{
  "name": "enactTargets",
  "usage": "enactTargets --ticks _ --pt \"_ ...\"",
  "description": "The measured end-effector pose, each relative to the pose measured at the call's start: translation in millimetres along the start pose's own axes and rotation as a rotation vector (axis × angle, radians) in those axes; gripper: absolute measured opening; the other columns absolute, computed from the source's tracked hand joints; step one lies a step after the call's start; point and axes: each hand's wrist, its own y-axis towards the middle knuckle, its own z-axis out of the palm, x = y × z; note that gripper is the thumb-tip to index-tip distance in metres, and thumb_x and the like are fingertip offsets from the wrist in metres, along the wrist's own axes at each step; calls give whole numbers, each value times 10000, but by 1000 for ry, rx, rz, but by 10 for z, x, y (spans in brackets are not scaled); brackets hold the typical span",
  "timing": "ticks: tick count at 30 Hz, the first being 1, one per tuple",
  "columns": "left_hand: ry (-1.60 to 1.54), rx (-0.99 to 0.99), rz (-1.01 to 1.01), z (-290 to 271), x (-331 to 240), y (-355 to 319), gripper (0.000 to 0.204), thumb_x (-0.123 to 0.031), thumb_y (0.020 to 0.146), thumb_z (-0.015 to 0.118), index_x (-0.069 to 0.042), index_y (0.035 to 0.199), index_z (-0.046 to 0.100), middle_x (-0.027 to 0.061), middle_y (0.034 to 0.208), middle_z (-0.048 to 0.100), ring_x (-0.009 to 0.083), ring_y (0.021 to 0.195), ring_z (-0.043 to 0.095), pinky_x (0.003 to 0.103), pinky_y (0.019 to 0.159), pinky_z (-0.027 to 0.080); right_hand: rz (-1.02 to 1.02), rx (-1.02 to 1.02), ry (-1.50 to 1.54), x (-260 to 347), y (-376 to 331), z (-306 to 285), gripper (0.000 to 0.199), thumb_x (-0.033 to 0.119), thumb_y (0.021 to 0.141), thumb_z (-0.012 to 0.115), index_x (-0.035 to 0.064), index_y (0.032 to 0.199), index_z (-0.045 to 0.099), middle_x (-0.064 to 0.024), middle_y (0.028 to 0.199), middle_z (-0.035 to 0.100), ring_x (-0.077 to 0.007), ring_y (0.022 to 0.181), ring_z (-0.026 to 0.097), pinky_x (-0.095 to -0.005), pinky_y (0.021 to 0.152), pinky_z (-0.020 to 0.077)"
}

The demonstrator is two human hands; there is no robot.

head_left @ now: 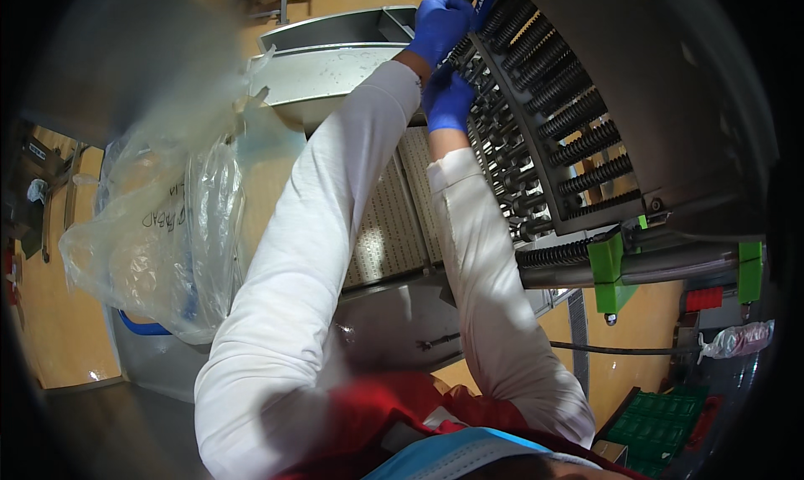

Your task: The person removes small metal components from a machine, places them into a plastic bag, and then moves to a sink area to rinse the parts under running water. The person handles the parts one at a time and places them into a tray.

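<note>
Both my hands wear blue gloves and reach to the upper end of a metal machine with rows of dark coil springs (574, 116). My left hand (441, 28) is the farther one, its fingers closed beside a blue bar (488, 1); what they grip, if anything, is hidden. Just below it, my right hand (448, 99) rests against a bank of shiny metal rods and fittings (507, 157). Its fingertips are lost among the dark parts. A perforated metal plate (381, 229) lies under my forearms.
Left of my arms, a clear plastic bag (180, 237) with handwriting drapes over a grey surface. A metal tray (327, 69) sits beyond. Green clamps (610, 270) hold a round bar at the right. A dark cable (628, 348) runs low, near green crates (657, 425).
</note>
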Motion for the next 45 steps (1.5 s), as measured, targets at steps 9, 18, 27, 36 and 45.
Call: enactTargets --ticks 9,18,27,36,45 --pt "597 140 58 -329 107 -227 403 -426 967 580 -31 937 657 172 807 688 336 774 700 467 706 520 83 8 43 -363 -265 -181 374 203 1115 431 -62 1334 579 -156 1318 634 -199 1201 618 -310 1005 528" --pt "1111 719 -214 -4 110 -853 446 -382 837 692 -55 1134 752 213 1156 720 364 1113 693 467 997 519 383 211 628 -340 -329 -618 280 183 1084 472 29 1271 612 -93 1203 636 -173 1083 625 -274 955 528" --pt "1319 245 89 87 1200 -1724 726 -507 991 470 -43 1547 411 296 1616 355 525 1518 260 612 1201 229 326 53 288 -350 -473 -721 261 194 1076 491 40 1243 618 -95 1184 640 -177 1073 629 -290 965 529" --pt "1470 406 179 26 1468 -1438 522 -420 1005 540 -26 1346 569 171 1338 587 301 1264 510 430 1059 398 359 57 229 -438 -510 -670 243 206 1068 510 51 1215 625 -98 1165 645 -182 1064 633 -307 975 531" --pt "644 775 -46 187 952 -1161 237 -144 928 657 -22 1125 710 187 1094 724 342 969 704 415 821 557 392 56 174 -530 -623 -459 226 217 1059 529 62 1187 632 -100 1146 650 -186 1055 637 -324 985 532"
